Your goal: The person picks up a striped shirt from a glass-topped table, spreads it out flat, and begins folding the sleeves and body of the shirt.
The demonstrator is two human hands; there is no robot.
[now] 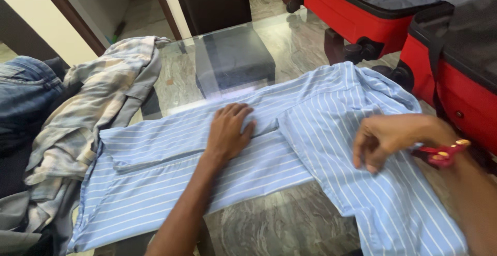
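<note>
Lying spread across the glass tabletop (290, 43), the light-blue striped shirt (321, 147) is thin woven cloth: judged light, limp and easily creased, with no stiffness except along the seams, the sleeve cuff and the collar. It is likely to slide somewhat on smooth glass, so one part should be pinned while another is moved. Best holds are at folded edges and seams, where doubled cloth gives the fingers something firm; a pinch in mid-panel would only bunch the fabric.

Left hand (228, 131): palm down, fingers extended and close together, pressing flat on the folded sleeve at the shirt's middle. It grasps nothing; it bears down on the cloth. The forearm runs from the near table edge straight up to the hand.

Right hand (385, 139): fingers curled downward, tips on or into the cloth of the shirt's body to the right of the pressing hand. Whether a fold is pinched between fingers and thumb cannot be told. A red bracelet (445, 153) sits at the wrist.

Left of the pressing hand lies a crumpled plaid shirt (98, 100), and beyond it blue jeans (26, 90). Beyond the curled hand stands an open red suitcase (455, 80).
</note>
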